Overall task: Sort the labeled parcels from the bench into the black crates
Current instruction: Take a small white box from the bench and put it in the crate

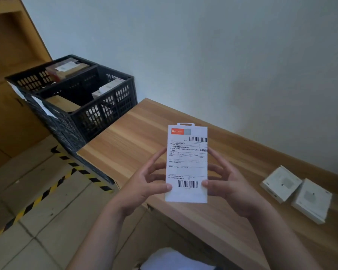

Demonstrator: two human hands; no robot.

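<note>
Now, fingers first: left thumb pinches the lower left edge of the labeled parcel point(186, 164), remaining left fingers spread behind and along its side. Right thumb pinches the lower right edge, right fingers fanned behind. Both hands clamped on it, left hand point(144, 184) and right hand point(228, 182) mirroring each other. Parcel held upright above the bench point(133, 137), clear of the surface, label facing the camera, barcodes top and bottom readable as bars only.

Outward: two white boxes point(297, 193) lie on the bench well to the right, touching or nearly so. Black crates point(98, 112) stand off the bench's left end, divided into compartments; several already hold parcels. Paper tags on the crate fronts, text too small to read.

Judged step: reading the label before choosing a crate.

Risks: grip is by thumb tips at the bottom edge only, so a swing toward the crates could let the flat parcel tip or slip. Crate tags face away from this viewpoint; a misread could send it into the wrong compartment. Crates sit beyond the bench edge, so a short toss could drop it to the floor.
</note>
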